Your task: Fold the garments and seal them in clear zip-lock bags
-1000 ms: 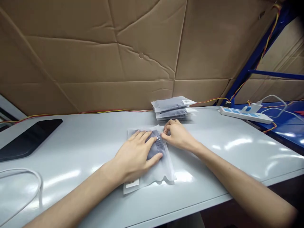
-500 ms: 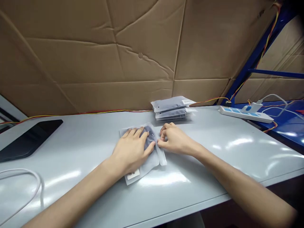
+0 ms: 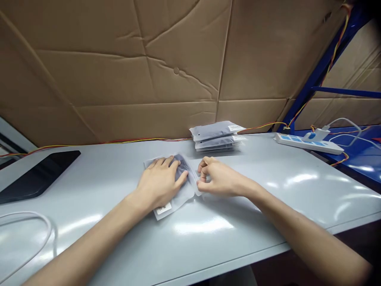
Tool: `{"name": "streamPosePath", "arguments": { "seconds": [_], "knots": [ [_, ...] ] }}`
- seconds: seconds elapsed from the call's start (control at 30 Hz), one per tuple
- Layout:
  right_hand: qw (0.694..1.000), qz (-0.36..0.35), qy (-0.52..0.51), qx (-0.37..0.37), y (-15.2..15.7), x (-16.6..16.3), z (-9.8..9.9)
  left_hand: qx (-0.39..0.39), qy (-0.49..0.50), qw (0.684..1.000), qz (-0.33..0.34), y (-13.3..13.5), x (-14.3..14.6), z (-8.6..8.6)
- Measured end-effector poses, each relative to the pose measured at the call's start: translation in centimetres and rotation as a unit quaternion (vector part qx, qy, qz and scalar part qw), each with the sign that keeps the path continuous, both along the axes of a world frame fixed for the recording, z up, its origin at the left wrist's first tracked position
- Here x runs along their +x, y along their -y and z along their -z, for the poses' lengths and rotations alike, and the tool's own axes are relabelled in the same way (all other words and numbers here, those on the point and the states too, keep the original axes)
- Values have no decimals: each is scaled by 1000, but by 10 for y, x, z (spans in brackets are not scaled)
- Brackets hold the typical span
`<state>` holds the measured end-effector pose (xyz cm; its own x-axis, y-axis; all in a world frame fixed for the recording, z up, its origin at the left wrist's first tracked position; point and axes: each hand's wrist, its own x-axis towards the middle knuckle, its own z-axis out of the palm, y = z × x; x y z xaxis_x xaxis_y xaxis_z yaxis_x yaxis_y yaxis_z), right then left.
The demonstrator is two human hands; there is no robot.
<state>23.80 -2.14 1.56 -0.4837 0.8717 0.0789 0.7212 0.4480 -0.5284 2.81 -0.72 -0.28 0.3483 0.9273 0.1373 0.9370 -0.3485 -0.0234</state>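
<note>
A frosted plastic pouch (image 3: 178,196) with a dark grey item inside lies on the grey table (image 3: 208,234). My left hand (image 3: 160,182) lies flat on it with fingers stretched out, pressing it down. Next to it, my right hand (image 3: 216,178) is curled and pinches the pouch's right edge between thumb and fingers. A white label shows at the pouch's near corner. Behind my hands sits a stack of similar packed pouches (image 3: 218,136).
Cardboard sheets (image 3: 166,71) wall off the back of the table. A dark tablet (image 3: 35,174) lies at the left, with a white cable (image 3: 26,222) near it. A white power strip (image 3: 308,143) with a plugged charger rests at the right on a blue rack.
The pouch has slid left and away from me and turned under my left hand. My right hand followed it leftwards, still pinching its edge.
</note>
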Motion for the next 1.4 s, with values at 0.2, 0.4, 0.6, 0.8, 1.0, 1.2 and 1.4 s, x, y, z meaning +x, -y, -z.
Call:
{"name": "streamPosePath", "arguments": {
  "seconds": [0.2, 0.4, 0.6, 0.8, 1.0, 1.2, 1.4],
  "knots": [
    [999, -17, -8, -38, -1, 4, -1, 2, 4, 1000, 7, -2, -1, -1],
    [997, -28, -14, -64, -1, 7, -3, 2, 30, 999, 13, -4, -4, 2],
    [998, -32, -4, -45, -3, 7, -1, -21, 64, 996, 50, -8, -17, 5],
    [1000, -5, 6, 13, -10, 7, 9, -41, 87, 991, 91, -10, -22, 5],
    [999, 5, -8, 52, -18, 10, 20, -45, 111, 986, 116, -7, -20, 2],
    [998, 28, -21, 47, -22, 10, 20, -51, 115, 984, 128, -4, -18, 1],
    [998, 51, 4, 48, -22, 8, 23, -49, 117, 981, 144, 1, -14, 0]
  ]
}}
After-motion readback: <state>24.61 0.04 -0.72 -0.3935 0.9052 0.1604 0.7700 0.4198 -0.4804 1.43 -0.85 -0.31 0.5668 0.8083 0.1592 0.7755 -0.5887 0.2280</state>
